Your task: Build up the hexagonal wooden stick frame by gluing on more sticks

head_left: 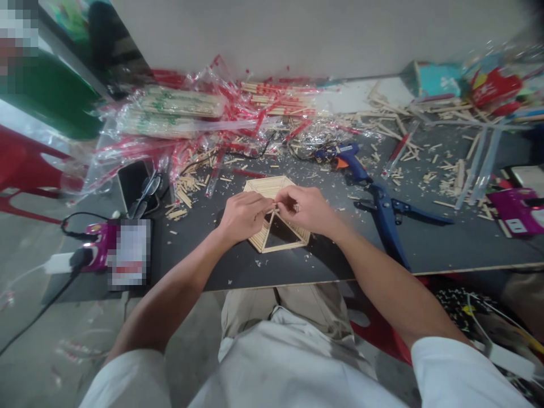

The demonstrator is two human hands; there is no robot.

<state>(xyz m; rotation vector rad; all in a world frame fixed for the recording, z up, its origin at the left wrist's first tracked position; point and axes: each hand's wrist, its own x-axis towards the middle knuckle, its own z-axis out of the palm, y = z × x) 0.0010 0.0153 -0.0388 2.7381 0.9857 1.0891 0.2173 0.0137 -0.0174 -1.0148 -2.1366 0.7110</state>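
A many-sided panel of pale wooden sticks lies on the dark table in front of me. Rows of sticks fill most of its wedges, while the wedge nearest me shows the dark tabletop between its spokes. My left hand rests over the panel's left side, fingers drawn together toward the centre. From the other side my right hand comes in with thumb and finger pinched just above the centre. The fingertips of both hands nearly meet there; whatever is between them is too small to make out.
A blue glue gun and blue cutters lie to the right. Bundled sticks in plastic, red wrappers and stick scraps spread behind. At left are a phone, glasses and a purple power strip.
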